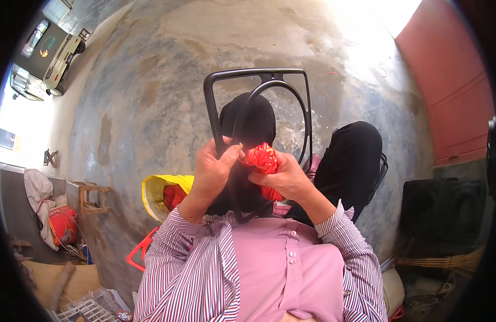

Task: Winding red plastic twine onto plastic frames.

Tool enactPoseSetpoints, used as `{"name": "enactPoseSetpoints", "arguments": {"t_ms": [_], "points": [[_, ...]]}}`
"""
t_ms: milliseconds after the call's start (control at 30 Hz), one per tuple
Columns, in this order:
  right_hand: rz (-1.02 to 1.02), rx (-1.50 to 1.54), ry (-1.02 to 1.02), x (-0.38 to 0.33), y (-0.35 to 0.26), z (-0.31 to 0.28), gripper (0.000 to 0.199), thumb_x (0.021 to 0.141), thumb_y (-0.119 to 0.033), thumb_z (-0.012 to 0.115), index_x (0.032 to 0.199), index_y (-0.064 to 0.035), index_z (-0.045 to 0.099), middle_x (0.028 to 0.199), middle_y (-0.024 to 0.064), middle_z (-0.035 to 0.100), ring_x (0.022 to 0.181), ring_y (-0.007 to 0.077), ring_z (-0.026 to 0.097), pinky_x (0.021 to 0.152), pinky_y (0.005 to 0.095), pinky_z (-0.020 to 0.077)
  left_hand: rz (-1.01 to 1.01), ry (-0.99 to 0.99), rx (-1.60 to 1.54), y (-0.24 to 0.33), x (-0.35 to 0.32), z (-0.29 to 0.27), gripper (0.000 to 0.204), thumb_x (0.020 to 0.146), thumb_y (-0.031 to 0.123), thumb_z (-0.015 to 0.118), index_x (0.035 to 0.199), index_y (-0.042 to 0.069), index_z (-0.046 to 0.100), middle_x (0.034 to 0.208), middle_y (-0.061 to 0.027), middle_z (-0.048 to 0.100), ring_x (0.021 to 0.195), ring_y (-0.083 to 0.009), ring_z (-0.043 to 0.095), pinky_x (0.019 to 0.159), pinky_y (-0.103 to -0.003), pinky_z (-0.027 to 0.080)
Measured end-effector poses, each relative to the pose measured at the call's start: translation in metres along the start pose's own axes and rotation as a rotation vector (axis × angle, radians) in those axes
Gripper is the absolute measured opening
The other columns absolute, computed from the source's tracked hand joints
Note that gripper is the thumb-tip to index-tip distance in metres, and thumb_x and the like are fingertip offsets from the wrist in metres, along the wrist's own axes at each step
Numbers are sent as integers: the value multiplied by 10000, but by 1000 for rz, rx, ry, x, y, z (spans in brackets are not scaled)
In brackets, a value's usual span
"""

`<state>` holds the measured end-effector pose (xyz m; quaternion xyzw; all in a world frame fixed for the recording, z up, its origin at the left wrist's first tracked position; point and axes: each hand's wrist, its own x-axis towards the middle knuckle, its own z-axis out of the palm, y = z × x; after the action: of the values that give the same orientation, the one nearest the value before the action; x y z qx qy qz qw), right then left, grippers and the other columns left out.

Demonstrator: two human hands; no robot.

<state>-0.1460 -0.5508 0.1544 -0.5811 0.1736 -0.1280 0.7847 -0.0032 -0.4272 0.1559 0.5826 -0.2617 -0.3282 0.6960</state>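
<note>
A black frame (258, 72), its rounded rectangular outline enclosing an oval ring, stands across my lap in front of my black-trousered leg. My left hand (213, 169) is closed at the frame's left side, thumb and fingertips pressed together by the inner ring. Whether a cord end is also pinched there is too small to tell. A bundle of shiny red cord (263, 159) is gripped in my right hand (288, 176), inside the ring area and close to my left fingertips. Part of the bundle hangs below my right thumb.
On the left, a yellow bag (151, 196) holds red material, with a red frame (140, 252) below it. A small wooden stool (92, 197) stands farther left. Several black frames or panels (441, 209) lean at the right wall. A vehicle (54, 56) is at the far left.
</note>
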Motion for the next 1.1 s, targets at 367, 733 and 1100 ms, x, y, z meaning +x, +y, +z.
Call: {"name": "enactPoseSetpoints", "arguments": {"t_ms": [367, 733, 1100], "points": [[14, 263, 43, 5, -16, 18, 168, 820, 54, 691, 970, -10, 652, 916, 14, 662, 814, 104, 630, 721, 238, 517, -119, -54, -96, 17, -9, -9, 268, 913, 119, 677, 1127, -11, 582, 958, -111, 691, 871, -147, 663, 806, -295, 550], [109, 403, 92, 7, -23, 30, 121, 840, 32, 692, 942, -18, 648, 898, 24, 652, 837, 114, 630, 791, 264, 517, -67, -74, -35, 24, -17, -3, 233, 915, 112, 682, 1111, -8, 646, 1027, -30, 680, 916, -90, 609, 824, -247, 510], [46, 265, 19, 3, -22, 27, 174, 839, 0, 708, 1007, 5, 663, 941, 28, 675, 871, 99, 630, 804, 256, 516, -14, -59, 270, 43, -14, 5, 159, 862, 59, 718, 1009, 11, 678, 916, -5, 686, 830, -63, 604, 740, -233, 499]]}}
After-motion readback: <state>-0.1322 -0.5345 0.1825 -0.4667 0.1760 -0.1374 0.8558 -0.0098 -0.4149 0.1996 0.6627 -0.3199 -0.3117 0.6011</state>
